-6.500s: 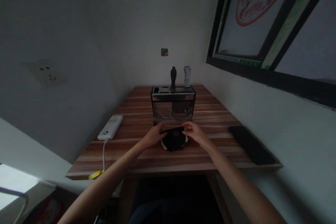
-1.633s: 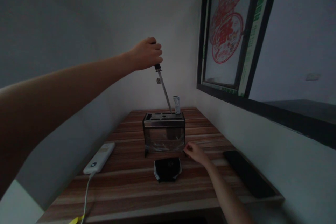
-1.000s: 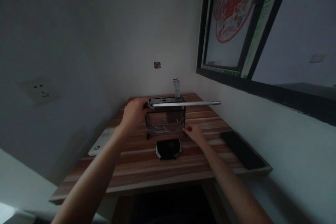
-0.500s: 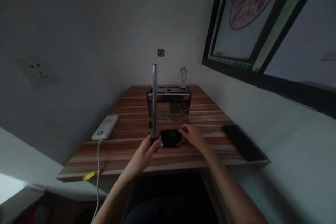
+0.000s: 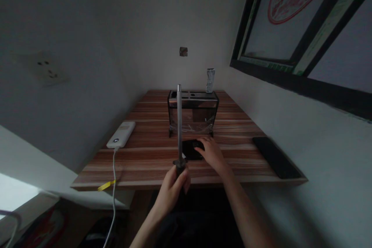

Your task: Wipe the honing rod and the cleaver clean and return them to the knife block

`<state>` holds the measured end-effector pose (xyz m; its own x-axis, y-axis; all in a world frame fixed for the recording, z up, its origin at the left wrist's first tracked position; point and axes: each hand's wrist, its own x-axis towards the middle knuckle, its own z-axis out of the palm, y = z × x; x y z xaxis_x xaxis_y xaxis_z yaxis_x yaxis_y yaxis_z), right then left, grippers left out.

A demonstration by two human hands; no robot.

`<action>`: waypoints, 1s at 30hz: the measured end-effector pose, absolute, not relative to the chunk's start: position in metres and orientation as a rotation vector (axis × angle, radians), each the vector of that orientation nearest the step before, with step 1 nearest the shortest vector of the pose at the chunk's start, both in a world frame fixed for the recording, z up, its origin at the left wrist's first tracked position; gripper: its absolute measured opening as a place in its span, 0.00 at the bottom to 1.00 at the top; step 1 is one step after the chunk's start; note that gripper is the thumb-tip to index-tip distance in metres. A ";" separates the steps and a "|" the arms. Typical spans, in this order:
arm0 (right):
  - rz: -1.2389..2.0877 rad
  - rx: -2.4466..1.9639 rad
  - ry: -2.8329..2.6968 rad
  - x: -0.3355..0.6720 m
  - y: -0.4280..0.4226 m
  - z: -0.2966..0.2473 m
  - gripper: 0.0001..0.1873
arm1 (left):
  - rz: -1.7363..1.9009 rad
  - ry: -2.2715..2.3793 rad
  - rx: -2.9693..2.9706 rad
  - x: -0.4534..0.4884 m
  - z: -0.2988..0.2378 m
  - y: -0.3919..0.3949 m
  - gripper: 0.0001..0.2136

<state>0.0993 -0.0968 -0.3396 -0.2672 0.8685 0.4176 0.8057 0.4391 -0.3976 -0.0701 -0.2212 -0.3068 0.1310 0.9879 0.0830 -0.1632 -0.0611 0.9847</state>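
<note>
My left hand (image 5: 175, 184) is closed around the dark handle of a honing steel (image 5: 179, 124), whose grey rod points up with its tip in front of the knife block. Below the handle is the table's front edge. My right hand (image 5: 213, 155) lies over the right part of a flat black object (image 5: 190, 150) on the table, thumb and fingers bent onto it; its exact kind is too dark to make out. Just behind stands a knife block (image 5: 193, 102) with a slotted top and see-through walls. A crumpled silver can (image 5: 210, 80) stands on its right end.
A white power bank (image 5: 121, 135) with a white cable (image 5: 114, 174) and a yellow tag (image 5: 106, 185) is at the left. A black phone-like slab (image 5: 276, 157) lies at the right edge. Walls enclose the wooden table (image 5: 238, 124); a framed picture (image 5: 290, 27) hangs right.
My left hand has lowered the honing steel and brought it nearer to me. My right hand has moved from beside the flat black object onto it. The view has shifted slightly.
</note>
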 end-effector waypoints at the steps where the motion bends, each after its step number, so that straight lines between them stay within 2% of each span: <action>1: 0.154 -1.388 -2.121 0.099 -0.095 -0.342 0.15 | 1.233 0.947 1.174 -0.068 -0.306 -0.222 0.18; 5: 0.175 -1.410 -2.103 0.103 -0.093 -0.347 0.17 | 1.209 0.953 1.078 -0.064 -0.304 -0.224 0.20; 9: 0.293 -1.384 -2.102 0.111 -0.092 -0.345 0.14 | 1.186 0.947 1.046 -0.063 -0.302 -0.227 0.21; 15: 0.694 -1.235 -1.921 0.113 -0.101 -0.341 0.18 | 1.125 0.803 0.949 -0.061 -0.305 -0.229 0.21; 19: 0.951 -1.118 -1.581 0.105 -0.121 -0.335 0.18 | 1.080 0.683 0.847 -0.061 -0.311 -0.230 0.20; 24: 1.359 -0.883 -0.849 0.091 -0.145 -0.324 0.23 | 1.066 0.684 0.792 -0.058 -0.314 -0.231 0.19; 30: 1.443 -0.778 -0.504 0.081 -0.161 -0.303 0.18 | 0.982 0.681 0.828 -0.049 -0.315 -0.235 0.19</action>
<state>0.0814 -0.1612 -0.3027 0.0913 0.9851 -0.1460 -0.6802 -0.0454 -0.7316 -0.0493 -0.2348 -0.3151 0.4033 0.9065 -0.1249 -0.4353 0.3102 0.8452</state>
